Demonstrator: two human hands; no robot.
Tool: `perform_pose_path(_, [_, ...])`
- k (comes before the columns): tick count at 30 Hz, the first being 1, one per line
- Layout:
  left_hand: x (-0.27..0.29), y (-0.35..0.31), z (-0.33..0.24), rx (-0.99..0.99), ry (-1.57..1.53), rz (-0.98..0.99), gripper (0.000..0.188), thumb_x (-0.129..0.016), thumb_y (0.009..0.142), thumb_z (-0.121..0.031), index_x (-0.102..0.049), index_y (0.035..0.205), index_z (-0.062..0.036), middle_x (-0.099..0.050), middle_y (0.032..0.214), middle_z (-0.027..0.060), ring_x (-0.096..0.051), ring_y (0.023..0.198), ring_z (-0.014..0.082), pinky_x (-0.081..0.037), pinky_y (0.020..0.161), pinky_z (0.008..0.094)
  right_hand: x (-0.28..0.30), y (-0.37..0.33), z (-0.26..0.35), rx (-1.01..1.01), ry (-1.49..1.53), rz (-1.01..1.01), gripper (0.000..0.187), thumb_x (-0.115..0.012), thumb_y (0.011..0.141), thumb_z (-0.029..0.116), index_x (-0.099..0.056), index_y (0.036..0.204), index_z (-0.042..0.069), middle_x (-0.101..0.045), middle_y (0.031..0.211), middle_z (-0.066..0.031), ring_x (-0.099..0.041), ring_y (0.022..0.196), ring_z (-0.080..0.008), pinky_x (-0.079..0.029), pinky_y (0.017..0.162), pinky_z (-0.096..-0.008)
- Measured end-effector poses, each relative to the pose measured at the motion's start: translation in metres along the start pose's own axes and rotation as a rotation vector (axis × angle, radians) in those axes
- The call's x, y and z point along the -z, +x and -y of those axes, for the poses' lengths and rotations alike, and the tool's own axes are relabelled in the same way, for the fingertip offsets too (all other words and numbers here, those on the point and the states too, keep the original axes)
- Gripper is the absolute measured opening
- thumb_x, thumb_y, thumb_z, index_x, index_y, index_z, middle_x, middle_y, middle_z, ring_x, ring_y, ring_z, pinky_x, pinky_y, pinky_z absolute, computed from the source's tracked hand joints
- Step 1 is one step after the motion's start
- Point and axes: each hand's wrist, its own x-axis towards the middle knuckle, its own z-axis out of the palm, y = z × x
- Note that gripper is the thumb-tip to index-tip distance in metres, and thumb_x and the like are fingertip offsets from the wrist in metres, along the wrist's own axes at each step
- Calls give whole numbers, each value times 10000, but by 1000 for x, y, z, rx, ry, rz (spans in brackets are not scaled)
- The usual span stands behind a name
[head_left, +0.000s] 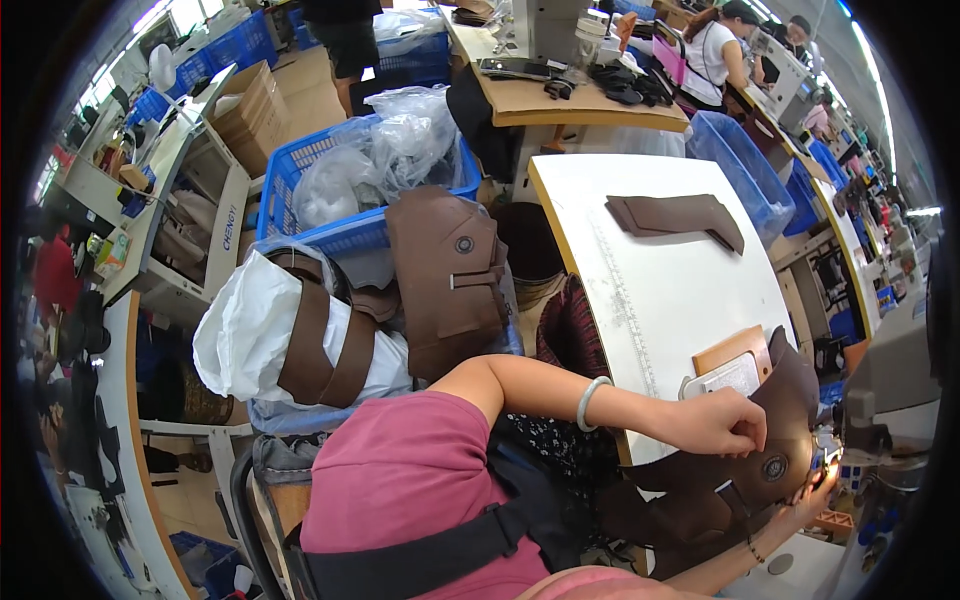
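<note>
A large dark-brown leather-like panel (700,510) with a round dark emblem and a slot lies at the right end of the white worktable (600,270), by the sewing machine (890,420). My left hand (715,422), with a pale bangle at the wrist, is over its upper part. Those fingers are curled closed; what they hold, if anything, is hidden. My right hand (812,502), wearing a beaded bracelet, grips the panel's right edge beside the lit needle area (826,450). Under the panel's upper edge sits a light metal plate on a tan block (735,370).
Stacked brown cut pieces (675,220) lie farther back on the worktable, past a printed ruler scale. To the left, more brown panels (445,270) rest by a blue crate (290,195) of plastic bags. A white bundle (245,325) has brown straps around it. Other people work beyond.
</note>
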Motion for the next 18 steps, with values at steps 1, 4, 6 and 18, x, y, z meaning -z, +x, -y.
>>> perform_pose_path(1, [1,0,1,-24,0,2,83,-573,827,-44,-604,874,17,-637,715,75,-610,654,129,-474,604,255,0,-1,4,-52,14,19,277,-448,954,309,-455,745,128,-392,570,76,-292,392,6,-194,343,-171])
perform_pose_path(4, [4,2,-2,-41,16,3,81,-571,827,-45,-603,869,17,-637,714,78,-610,652,134,-468,598,260,-4,-9,20,-147,71,47,262,-428,964,291,-455,761,127,-353,543,66,-224,346,-14,-164,304,-174])
perform_pose_path(6, [3,2,-5,-38,33,11,79,-571,827,-45,-602,865,17,-637,715,79,-610,651,136,-465,596,262,14,4,21,-191,194,187,249,-405,973,268,-455,783,116,-328,538,57,-216,345,-18,-164,297,-175])
perform_pose_path(18, [-12,-9,-22,-34,78,27,84,-559,860,-62,-525,915,-10,-552,667,41,-514,609,121,-413,559,261,19,-89,26,73,-402,139,250,-431,894,208,-471,1004,-13,-588,1015,-264,-561,973,-339,-456,807,-379])
